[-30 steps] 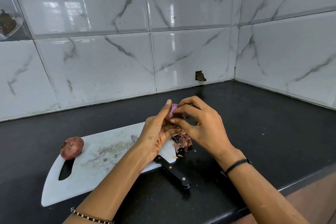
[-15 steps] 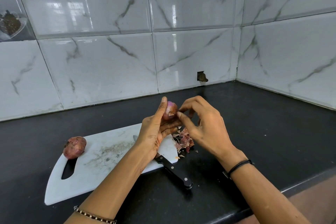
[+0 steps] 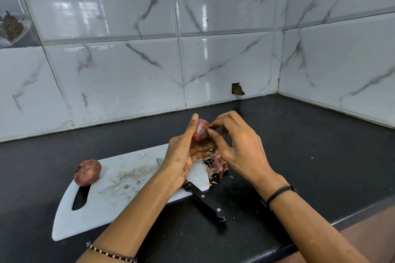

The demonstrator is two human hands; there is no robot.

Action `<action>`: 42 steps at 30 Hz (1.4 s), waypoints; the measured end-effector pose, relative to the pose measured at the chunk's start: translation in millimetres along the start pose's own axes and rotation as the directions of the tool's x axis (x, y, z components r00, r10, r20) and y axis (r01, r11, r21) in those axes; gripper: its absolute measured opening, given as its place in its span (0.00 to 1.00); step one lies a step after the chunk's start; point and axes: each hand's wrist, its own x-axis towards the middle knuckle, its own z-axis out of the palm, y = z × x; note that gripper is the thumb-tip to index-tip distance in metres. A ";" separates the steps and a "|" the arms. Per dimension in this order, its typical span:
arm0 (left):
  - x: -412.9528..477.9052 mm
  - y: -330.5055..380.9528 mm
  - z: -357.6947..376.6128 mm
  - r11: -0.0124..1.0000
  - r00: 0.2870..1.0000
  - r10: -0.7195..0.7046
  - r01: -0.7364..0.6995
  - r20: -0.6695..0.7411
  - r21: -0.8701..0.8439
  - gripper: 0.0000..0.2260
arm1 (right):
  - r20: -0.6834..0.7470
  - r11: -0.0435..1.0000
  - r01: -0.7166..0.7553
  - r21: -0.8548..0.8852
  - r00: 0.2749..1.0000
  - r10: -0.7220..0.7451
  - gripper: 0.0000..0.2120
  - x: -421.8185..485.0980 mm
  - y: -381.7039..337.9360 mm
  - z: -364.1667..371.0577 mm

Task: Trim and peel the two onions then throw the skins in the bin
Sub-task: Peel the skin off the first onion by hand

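On the left end of the white plastic cutting board, just beyond its dark handle slot, we see a whole red onion lying in its dry brownish skin, unpeeled. Across the board's middle we find grey scuffs and crumbs. Over the board's right end the left hand is raised, a beaded bracelet on its wrist; its fingers curl under and its thumb stands straight along a small, partly peeled purple onion, which it holds in the air above the board's far right corner. Under that hand a steel kitchen knife lies on the board, only its blade tip showing, while its black riveted handle juts off the board's near edge. Just off the board's right edge we see a heap of torn reddish onion skins on the black stone countertop. Right of the board, the right hand, with a black cord round its wrist, pinches with thumb and forefinger at the upper right side of the held onion, its other fingers loosely bent.
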 end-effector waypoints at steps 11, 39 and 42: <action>1.5 -0.9 -0.9 0.999 1.000 -0.031 0.031 -0.005 -0.021 0.22 | 0.002 0.995 -0.064 0.070 0.998 0.064 0.06 -1.2 0.0 -0.8; -1.7 0.2 2.4 0.999 0.999 -0.023 0.022 0.024 0.031 0.19 | 0.043 0.973 -0.133 0.191 0.991 0.127 0.06 2.1 1.1 1.0; -1.0 -0.2 1.3 0.999 1.000 -0.018 0.017 0.021 0.032 0.19 | 0.057 0.972 -0.128 0.199 0.991 0.119 0.07 2.2 0.0 -0.5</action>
